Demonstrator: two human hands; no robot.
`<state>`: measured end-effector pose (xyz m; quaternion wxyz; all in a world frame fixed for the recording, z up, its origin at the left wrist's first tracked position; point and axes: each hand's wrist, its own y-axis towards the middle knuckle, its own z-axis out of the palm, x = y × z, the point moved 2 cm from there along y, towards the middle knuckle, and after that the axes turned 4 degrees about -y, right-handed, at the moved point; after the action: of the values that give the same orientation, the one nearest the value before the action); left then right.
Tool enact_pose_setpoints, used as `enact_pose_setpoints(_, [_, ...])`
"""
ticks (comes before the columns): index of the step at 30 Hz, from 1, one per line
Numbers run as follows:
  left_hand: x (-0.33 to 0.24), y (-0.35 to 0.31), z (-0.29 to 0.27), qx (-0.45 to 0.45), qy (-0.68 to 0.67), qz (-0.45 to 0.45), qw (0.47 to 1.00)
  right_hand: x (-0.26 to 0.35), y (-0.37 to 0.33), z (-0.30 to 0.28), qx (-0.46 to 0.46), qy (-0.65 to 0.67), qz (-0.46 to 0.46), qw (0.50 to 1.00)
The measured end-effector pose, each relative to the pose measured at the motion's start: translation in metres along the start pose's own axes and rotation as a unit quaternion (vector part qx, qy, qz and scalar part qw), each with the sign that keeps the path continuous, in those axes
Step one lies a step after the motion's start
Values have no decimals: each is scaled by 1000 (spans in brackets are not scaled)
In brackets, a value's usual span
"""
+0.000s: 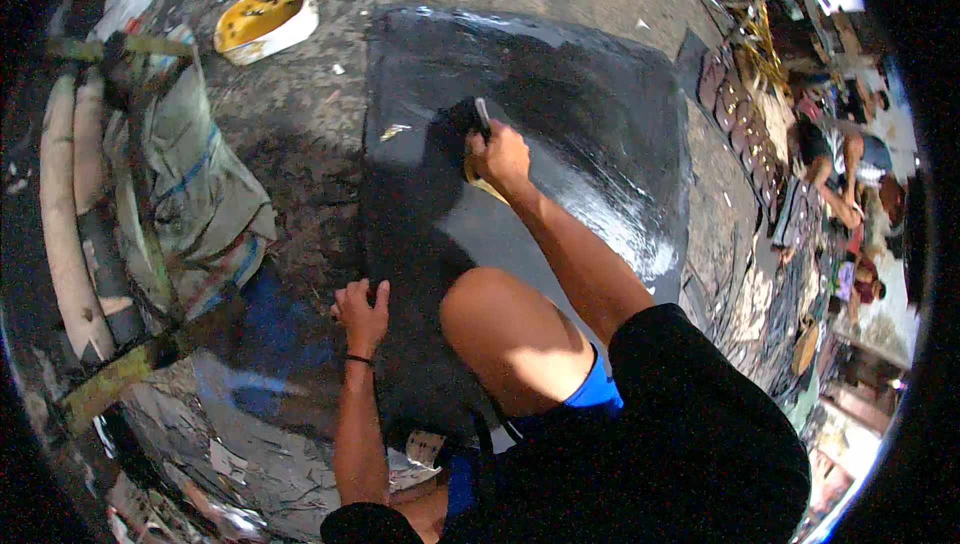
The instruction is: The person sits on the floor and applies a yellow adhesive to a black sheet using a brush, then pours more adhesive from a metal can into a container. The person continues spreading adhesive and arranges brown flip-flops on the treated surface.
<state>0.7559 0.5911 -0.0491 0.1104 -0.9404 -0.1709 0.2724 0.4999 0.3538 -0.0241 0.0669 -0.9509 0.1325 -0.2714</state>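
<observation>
A large black sheet (600,104) lies flat on the ground before me, with wet, shiny streaks across its right half. Over its middle, my right hand (503,156) is closed round a brush-like tool (483,114). The tool's handle sticks up past my fingers, and a yellowish edge shows below the hand; its working end is mostly hidden. My left hand (362,316) is at the sheet's left edge, holding nothing, with thumb apart and fingers loosely bent. My bare knee (505,329) is over the sheet's near part.
A cut-open white container (300,24), yellow and dark-spotted inside, stands at the far left. Along the left are a wooden frame (150,369), pale rolls (68,214) and a grey-green sack (185,154). Dark cut pieces (745,124) lie to the right; people (850,159) sit beyond.
</observation>
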Motion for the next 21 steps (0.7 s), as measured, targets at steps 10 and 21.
enact_pose_setpoints(10, [-1,-10,4,-18,-133,10,991,108,3,44,208,-287,-494,794])
enact_pose_setpoints(21, [28,-40,30,-69,-180,-93,977,64,51,20,208,-262,-575,747])
